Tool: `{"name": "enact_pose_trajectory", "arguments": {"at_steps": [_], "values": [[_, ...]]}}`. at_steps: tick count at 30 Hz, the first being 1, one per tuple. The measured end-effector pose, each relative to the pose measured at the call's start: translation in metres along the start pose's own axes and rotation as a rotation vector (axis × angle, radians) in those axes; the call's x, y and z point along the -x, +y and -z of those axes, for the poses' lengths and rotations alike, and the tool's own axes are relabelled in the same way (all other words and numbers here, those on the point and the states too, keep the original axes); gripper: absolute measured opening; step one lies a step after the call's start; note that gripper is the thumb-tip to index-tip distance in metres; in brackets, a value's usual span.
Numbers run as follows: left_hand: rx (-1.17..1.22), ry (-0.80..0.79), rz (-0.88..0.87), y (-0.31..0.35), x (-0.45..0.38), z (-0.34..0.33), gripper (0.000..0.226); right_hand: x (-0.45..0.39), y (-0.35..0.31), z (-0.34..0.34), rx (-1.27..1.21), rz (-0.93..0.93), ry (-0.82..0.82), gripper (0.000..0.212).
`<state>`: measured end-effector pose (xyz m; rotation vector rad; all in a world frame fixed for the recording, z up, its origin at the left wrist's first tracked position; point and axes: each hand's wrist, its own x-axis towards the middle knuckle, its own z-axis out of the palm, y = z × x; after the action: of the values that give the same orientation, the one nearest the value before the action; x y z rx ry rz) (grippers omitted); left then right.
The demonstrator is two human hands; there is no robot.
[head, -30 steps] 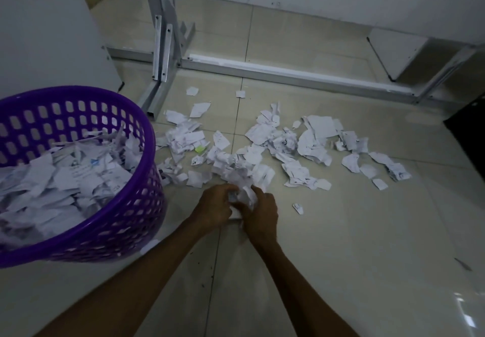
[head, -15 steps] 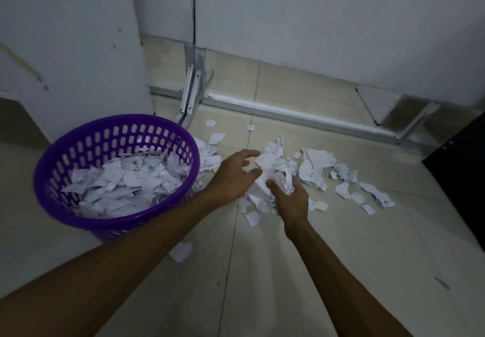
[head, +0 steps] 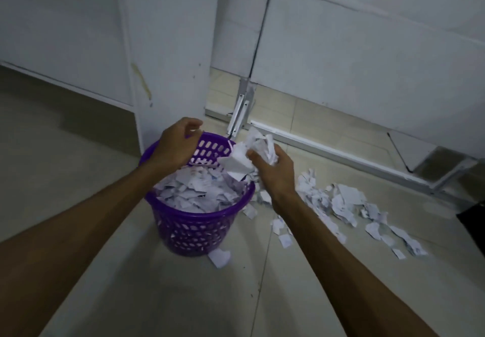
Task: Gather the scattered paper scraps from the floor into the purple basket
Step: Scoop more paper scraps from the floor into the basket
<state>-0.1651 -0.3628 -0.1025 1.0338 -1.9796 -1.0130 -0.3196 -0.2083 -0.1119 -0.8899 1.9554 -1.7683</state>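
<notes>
Paper scraps [head: 252,152] bunched in right hand [head: 275,171] grip over purple basket [head: 194,221]; left hand [head: 175,145] loose, empty; more scraps [head: 343,200] on floor at 3 o'clock.

Purple perforated basket [head: 199,221], white paper scraps [head: 346,200], beige tiled floor [head: 183,297], white wall panels [head: 367,47].

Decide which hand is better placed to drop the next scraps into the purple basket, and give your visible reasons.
The right hand. It grips a bunch of paper scraps beside the purple basket rim, so a short move left should drop them in. The left hand hovers over the basket holding nothing.
</notes>
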Motion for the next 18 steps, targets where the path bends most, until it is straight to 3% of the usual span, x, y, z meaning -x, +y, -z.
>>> {"name": "enact_pose_trajectory", "arguments": {"at_steps": [3,6,9,11,15,18], "values": [[-0.277,0.031,-0.099,-0.034,0.018,0.033,0.031,0.006,0.003,-0.037,0.107,0.055,-0.104,0.023],[-0.302,0.056,-0.053,-0.052,0.036,0.040,0.034,0.006,0.008,-0.061,0.211,0.140,-0.171,0.023],[-0.213,0.091,0.060,-0.061,0.042,0.038,0.037,0.002,0.012,-0.079,0.338,0.171,-0.227,0.055],[-0.167,0.102,0.104,-0.061,0.042,0.037,0.038,0.001,0.014,-0.082,0.382,0.234,-0.206,0.062],[-0.156,0.102,0.135,-0.064,0.042,0.037,0.042,0.005,0.021,-0.080,0.511,0.339,-0.158,0.042],[-0.149,0.102,0.130,-0.064,0.042,0.037,0.043,0.005,0.027,-0.073,0.754,0.319,-0.426,0.033]]}}
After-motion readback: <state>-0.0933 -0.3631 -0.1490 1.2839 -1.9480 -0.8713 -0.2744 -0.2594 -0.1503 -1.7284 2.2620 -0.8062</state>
